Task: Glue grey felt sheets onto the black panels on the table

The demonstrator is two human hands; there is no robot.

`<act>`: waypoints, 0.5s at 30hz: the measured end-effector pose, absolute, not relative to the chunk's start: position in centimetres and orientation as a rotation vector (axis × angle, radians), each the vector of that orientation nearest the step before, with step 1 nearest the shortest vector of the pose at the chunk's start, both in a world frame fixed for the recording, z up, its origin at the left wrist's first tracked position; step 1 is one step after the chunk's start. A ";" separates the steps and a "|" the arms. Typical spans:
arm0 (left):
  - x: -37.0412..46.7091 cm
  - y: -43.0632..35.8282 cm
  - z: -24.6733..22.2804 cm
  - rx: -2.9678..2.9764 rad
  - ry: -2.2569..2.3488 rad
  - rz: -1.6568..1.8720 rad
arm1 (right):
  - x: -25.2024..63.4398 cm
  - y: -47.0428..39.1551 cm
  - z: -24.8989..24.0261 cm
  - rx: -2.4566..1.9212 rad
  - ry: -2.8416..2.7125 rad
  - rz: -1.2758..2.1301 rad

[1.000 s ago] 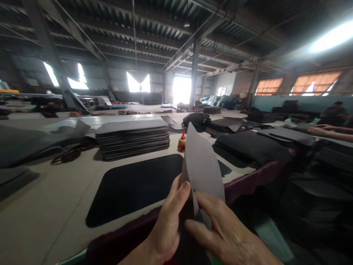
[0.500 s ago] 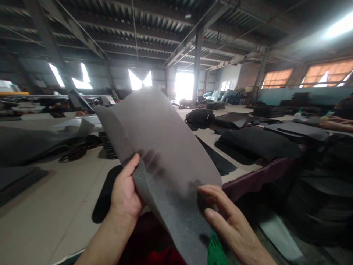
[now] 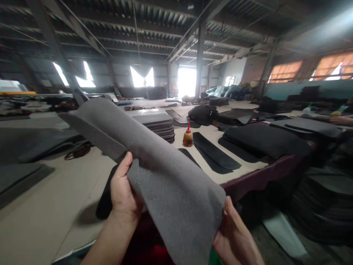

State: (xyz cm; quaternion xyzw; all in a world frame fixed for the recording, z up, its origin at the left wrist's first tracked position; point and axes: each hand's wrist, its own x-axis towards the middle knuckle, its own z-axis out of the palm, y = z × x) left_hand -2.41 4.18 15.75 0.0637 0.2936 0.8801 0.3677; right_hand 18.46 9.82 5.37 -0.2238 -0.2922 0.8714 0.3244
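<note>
A large grey sheet [image 3: 171, 176], soft and bent along its length, is held up above the table edge. My left hand [image 3: 125, 191] is closed on its left side, thumb on top and fingers hidden beneath. At the sheet's right edge, my right hand [image 3: 233, 228] grips it, the thumb side showing and the other fingers behind it. The sheet's far end points up to the left, and its lower end hangs toward my body. Under the sheet on the left, a black rolled or folded piece [image 3: 106, 195] lies on the table.
On the table [image 3: 66, 191] stand a stack of grey sheets [image 3: 162, 127] and a bottle with a red nozzle [image 3: 188, 138]. Black pieces [image 3: 216, 152] and a black pile [image 3: 264, 140] lie to the right. Another person's hand [image 3: 340, 119] shows at far right.
The sheet has tipped down and bent more, uncovering the bottle and the stack. My right hand, loose over the sheet before, has moved to its right edge and closed on it.
</note>
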 end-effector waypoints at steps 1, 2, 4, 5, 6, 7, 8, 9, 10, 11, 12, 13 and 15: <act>-2.4 4.3 15.5 0.146 0.754 2.279 | 18.5 10.3 5.8 -0.613 -0.777 2.223; -2.4 4.3 15.2 0.134 0.743 2.297 | 18.6 10.9 6.3 -0.649 -0.807 2.167; -2.5 4.0 14.8 0.141 0.709 2.355 | 18.9 12.4 7.1 -0.753 -0.912 2.047; -2.6 3.7 14.8 0.170 0.674 2.384 | 19.1 13.2 7.5 -0.810 -0.965 1.966; -2.7 3.3 14.7 0.212 0.634 2.418 | 19.4 14.1 7.9 -0.863 -1.012 1.873; -3.0 2.7 14.8 0.257 0.597 2.450 | 19.7 15.0 8.4 -0.906 -1.051 1.779; -3.3 2.0 14.9 0.294 0.570 2.470 | 20.0 15.9 8.8 -0.938 -1.081 1.691; -3.7 1.4 15.0 0.312 0.559 2.487 | 20.4 16.8 9.2 -0.960 -1.107 1.617; -4.1 0.7 15.2 0.310 0.571 2.478 | 20.7 17.6 9.6 -0.980 -1.131 1.561; -4.6 0.1 15.2 0.286 0.605 2.460 | 21.0 18.3 10.0 -1.000 -1.154 1.517; -5.2 -0.5 15.2 0.253 0.650 2.416 | 21.2 18.9 10.2 -1.018 -1.178 1.482; -5.7 -0.9 15.1 0.222 0.695 2.360 | 21.3 19.4 10.4 -1.034 -1.203 1.458; -6.9 -1.5 14.6 0.215 0.756 2.235 | 21.4 20.1 10.7 -1.047 -1.264 1.432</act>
